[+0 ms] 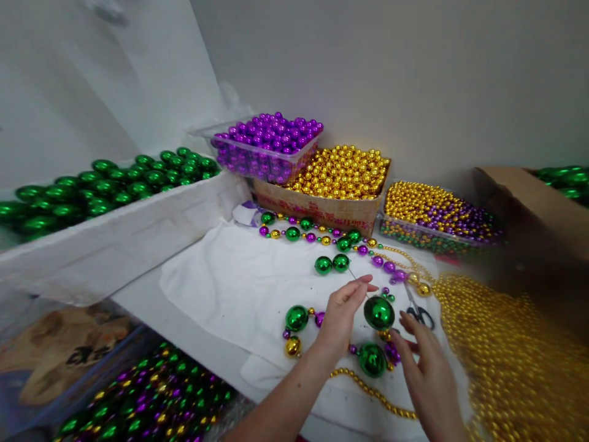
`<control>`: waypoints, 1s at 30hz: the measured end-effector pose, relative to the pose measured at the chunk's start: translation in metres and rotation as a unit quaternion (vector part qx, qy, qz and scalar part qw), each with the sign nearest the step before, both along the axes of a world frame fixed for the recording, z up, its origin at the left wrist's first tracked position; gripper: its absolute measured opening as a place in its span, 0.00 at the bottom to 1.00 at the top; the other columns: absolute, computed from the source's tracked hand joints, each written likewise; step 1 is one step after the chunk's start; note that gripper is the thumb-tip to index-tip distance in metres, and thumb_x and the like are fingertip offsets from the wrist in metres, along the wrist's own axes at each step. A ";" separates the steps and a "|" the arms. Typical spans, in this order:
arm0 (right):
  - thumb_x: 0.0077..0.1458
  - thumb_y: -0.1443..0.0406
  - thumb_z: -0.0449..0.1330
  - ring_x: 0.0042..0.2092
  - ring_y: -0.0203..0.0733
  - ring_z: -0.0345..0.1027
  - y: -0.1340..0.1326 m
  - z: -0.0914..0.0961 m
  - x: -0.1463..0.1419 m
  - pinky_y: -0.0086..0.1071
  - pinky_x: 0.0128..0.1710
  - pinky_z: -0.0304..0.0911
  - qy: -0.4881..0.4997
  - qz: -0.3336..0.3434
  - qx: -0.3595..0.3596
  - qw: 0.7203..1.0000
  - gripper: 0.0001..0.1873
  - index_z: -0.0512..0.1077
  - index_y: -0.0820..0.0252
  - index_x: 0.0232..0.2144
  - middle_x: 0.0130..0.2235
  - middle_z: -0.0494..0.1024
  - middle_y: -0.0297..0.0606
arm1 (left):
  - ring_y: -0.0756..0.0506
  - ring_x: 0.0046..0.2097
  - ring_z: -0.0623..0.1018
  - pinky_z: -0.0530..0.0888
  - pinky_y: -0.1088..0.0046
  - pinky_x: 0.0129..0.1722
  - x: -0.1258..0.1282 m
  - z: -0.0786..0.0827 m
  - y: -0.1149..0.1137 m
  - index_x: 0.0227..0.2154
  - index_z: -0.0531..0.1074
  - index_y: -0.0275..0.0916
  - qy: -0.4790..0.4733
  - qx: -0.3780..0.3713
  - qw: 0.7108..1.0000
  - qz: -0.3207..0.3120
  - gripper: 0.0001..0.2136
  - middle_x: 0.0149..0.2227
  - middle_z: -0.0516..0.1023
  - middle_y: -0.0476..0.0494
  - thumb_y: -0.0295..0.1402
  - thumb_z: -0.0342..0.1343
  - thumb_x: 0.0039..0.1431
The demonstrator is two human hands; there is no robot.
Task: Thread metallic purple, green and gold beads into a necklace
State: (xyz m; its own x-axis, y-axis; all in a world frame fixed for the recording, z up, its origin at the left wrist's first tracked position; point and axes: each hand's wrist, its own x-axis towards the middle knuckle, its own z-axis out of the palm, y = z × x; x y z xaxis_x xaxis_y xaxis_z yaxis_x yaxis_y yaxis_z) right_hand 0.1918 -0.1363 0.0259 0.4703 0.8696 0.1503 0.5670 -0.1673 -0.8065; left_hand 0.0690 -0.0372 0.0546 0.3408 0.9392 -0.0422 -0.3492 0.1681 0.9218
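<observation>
My left hand [344, 310] is closed in a pinch on a thin needle-like wire [351, 272], whose upper end reaches toward two loose green beads [332, 264]. Just below those fingertips is a large shiny green bead [379, 313], with small gold and purple beads beneath it. My right hand [426, 356] is beside that bead, fingers apart, its thumb close to the small gold bead. A strand of green, gold and purple beads [372, 360] lies on the white cloth [207, 270], partly hidden by my left wrist. Scissors [421, 316] lie behind my right fingers.
At the back are a tub of purple beads [271, 138], a carton of gold beads [347, 172] and a tray of mixed small beads [432, 212]. A white foam box [115, 239] holds green beads at left. Gold bead chains [515, 350] cover the right side.
</observation>
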 end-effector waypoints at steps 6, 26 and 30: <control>0.59 0.58 0.53 0.46 0.44 0.65 0.010 0.027 -0.004 0.35 0.40 0.62 0.028 0.065 0.081 0.994 0.14 0.72 0.55 0.43 0.45 0.73 0.40 | 0.43 0.56 0.68 0.61 0.66 0.58 0.007 0.033 -0.014 0.35 0.78 0.40 0.042 0.148 0.986 -0.062 0.11 0.54 0.71 0.44 0.33 0.50 0.61; 0.48 0.61 0.65 0.29 0.35 0.69 0.029 0.080 0.026 0.27 0.27 0.64 0.414 -0.106 0.287 0.857 0.12 0.68 0.58 0.33 0.29 0.76 0.33 | 0.35 0.59 0.62 0.49 0.53 0.60 -0.061 -0.016 0.033 0.54 0.66 0.45 0.363 0.280 0.832 -0.311 0.34 0.57 0.66 0.40 0.40 0.67 0.41; 0.48 0.60 0.65 0.31 0.36 0.70 0.023 0.077 0.036 0.30 0.30 0.64 0.408 -0.137 0.279 0.859 0.12 0.68 0.57 0.33 0.30 0.76 0.34 | 0.38 0.53 0.67 0.45 0.51 0.60 -0.073 -0.051 0.026 0.48 0.70 0.43 0.516 0.364 0.716 -0.298 0.22 0.49 0.72 0.41 0.38 0.62 0.48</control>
